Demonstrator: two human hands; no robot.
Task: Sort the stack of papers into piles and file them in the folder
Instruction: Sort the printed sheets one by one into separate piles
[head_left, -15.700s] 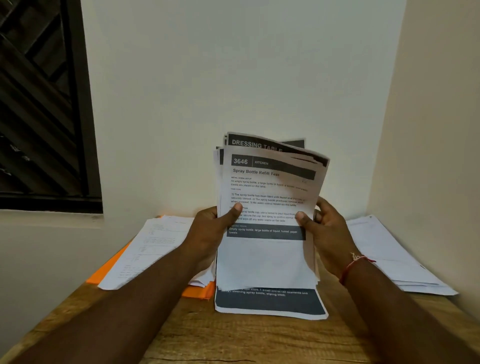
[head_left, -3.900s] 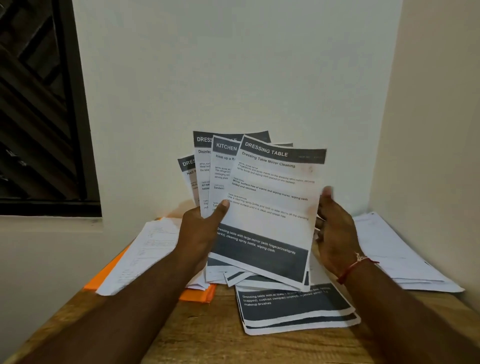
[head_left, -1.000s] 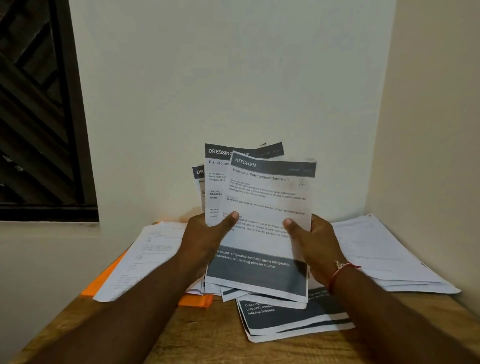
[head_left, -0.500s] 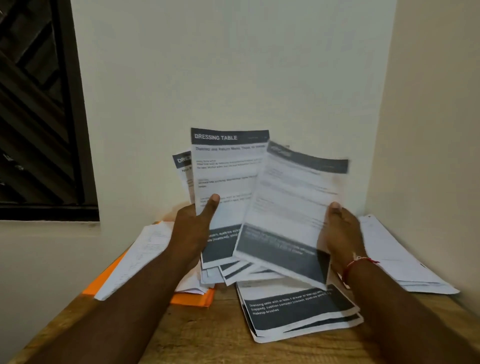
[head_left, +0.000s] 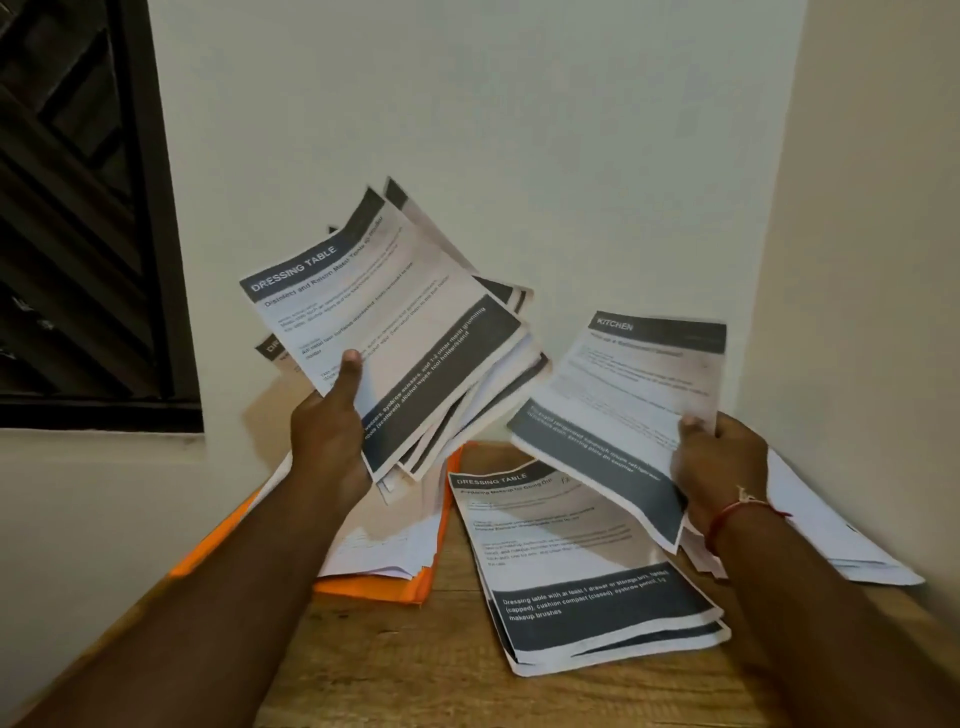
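Left hand (head_left: 327, 441) grips fanned stack (head_left: 395, 332) aloft, thumb clamped on front. Right hand (head_left: 719, 467) pinches KITCHEN sheet (head_left: 618, 410) by edge above pile (head_left: 582, 561) on surface (head_left: 415, 670). Sheets light, floppy, slippery; best pinched at edges.

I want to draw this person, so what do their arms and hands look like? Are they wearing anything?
The left arm and right arm are bare, with no sleeves in view. The left hand has no glove, watch or band. The right hand has no glove either, but its wrist wears a thin red thread bracelet tied with a small pale knot.
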